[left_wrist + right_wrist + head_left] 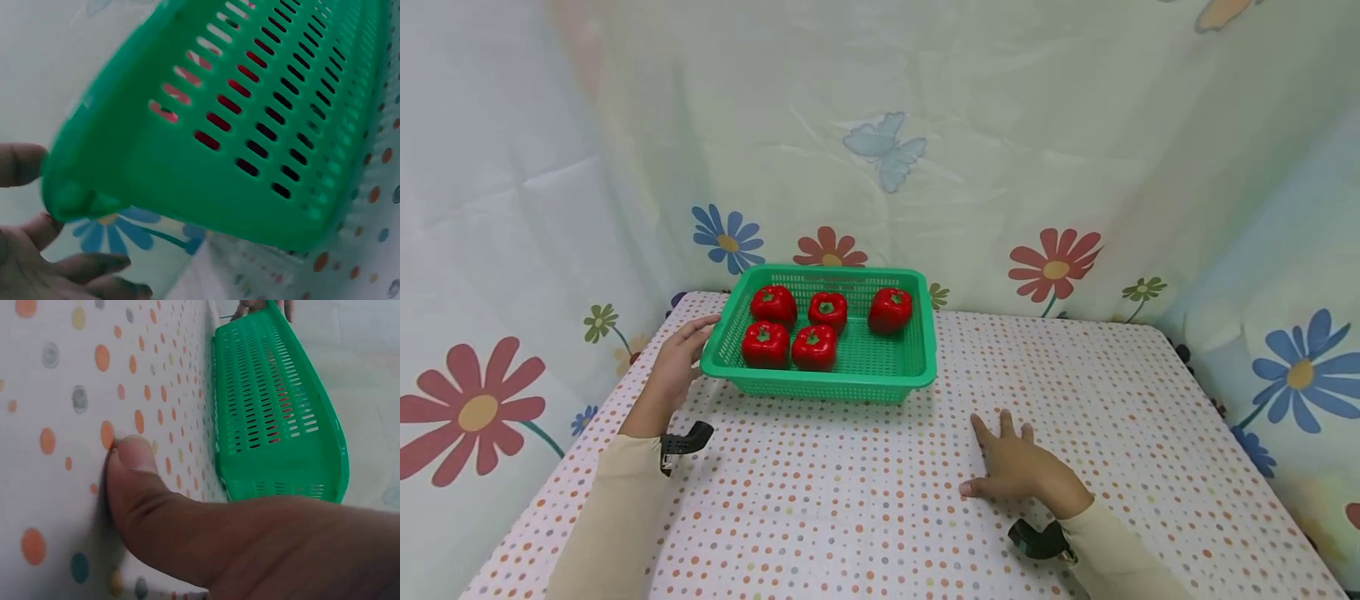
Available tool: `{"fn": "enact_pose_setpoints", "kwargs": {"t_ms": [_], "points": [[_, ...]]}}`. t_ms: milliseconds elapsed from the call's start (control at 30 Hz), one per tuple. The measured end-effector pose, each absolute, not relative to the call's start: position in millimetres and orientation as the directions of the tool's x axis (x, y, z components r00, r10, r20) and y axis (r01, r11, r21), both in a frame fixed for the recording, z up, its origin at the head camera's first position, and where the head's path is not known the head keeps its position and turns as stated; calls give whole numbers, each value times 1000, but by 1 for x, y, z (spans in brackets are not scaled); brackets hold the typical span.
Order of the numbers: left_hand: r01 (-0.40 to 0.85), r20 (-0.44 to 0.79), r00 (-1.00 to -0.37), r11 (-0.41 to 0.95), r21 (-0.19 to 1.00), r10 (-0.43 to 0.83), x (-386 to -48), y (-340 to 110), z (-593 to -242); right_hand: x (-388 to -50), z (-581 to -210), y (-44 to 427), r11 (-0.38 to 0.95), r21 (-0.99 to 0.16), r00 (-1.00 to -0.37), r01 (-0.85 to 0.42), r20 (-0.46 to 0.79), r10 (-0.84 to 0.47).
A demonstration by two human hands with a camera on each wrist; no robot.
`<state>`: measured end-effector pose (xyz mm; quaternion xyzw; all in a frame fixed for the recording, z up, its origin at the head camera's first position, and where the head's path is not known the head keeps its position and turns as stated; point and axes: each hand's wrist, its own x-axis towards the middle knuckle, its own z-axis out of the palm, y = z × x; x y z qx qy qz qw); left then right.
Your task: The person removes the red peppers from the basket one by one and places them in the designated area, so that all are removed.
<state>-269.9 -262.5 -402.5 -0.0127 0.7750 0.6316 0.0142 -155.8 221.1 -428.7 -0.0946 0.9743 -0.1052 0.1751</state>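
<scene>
A green plastic basket (868,385) with slotted sides stands on the table, holding several shiny red bell peppers (765,344). Four of them sit together on the left, and one pepper (890,312) lies apart on the right. My left hand (679,360) is at the basket's left end. In the left wrist view its fingertips (22,165) meet the rim from both sides, while the other fingers stretch out below it. Apart from the basket, at its front right, my right hand (1018,467) rests on the tablecloth with fingers spread. Its thumb (140,469) touches the cloth.
A dotted tablecloth (820,500) covers the table. Behind and at both sides hangs a pale curtain (970,125) printed with flowers and butterflies. The basket is near the table's back edge. Each wrist wears a black camera mount (1037,540).
</scene>
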Motion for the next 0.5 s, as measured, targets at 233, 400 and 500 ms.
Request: {"fn": "enact_pose_setpoints", "kwargs": {"t_ms": [233,400,500], "points": [[-65,-51,-986,-86,994,157,-280,-270,-429,-148,-435,214,967,-224,-904,-123,-376,-202],[-85,-74,-988,-75,994,133,-281,-278,-430,-156,-435,209,967,-229,-893,-115,-403,-201],[-70,-62,-989,-56,996,135,-282,-277,-431,-158,-435,209,973,-200,-899,-111,-397,-184]]}}
